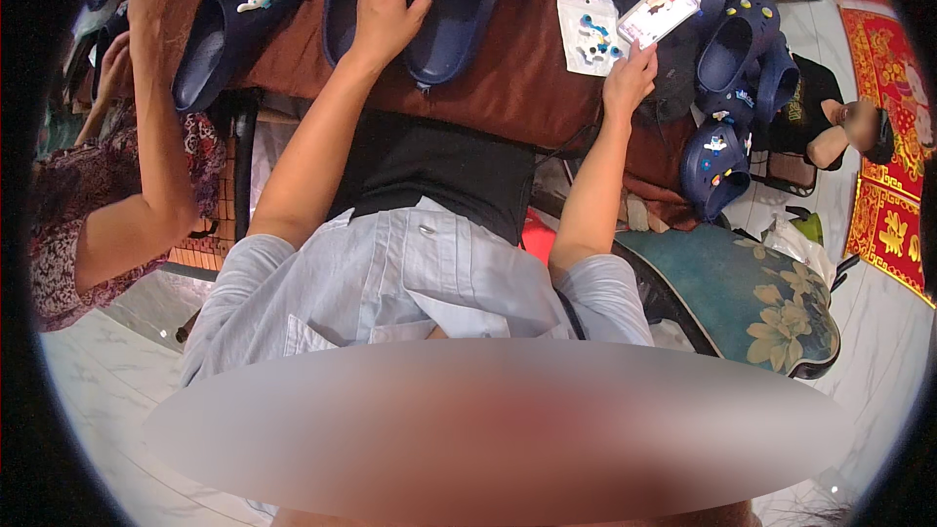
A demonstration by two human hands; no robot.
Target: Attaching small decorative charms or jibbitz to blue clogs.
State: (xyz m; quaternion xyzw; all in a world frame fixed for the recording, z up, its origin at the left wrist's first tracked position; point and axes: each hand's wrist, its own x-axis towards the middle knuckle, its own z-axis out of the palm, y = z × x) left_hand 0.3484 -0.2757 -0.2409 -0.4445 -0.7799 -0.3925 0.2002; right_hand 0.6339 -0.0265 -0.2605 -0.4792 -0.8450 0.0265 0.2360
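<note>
My left hand (386,12) reaches into the opening of a navy clog (337,15), thumb apart and fingers stretched forward; the clog's upper edge is cut off by the view. A second navy clog (444,49) lies right beside it. My right hand (631,84) grips the lower end of a phone (659,12) with a lit screen, tilted up to the right. Just left of the phone, a white packet (589,36) with blue and white charms lies on the brown cloth (498,112). Farther left sits a navy clog with white figure charms (244,24).
At the left a co-worker's arm (156,156) reaches over the table. Several more navy clogs (717,161) with charms are piled at the right. A teal flowered cushion (742,293) is near my right elbow. Red and gold paper hangings (888,88) lie at the far right.
</note>
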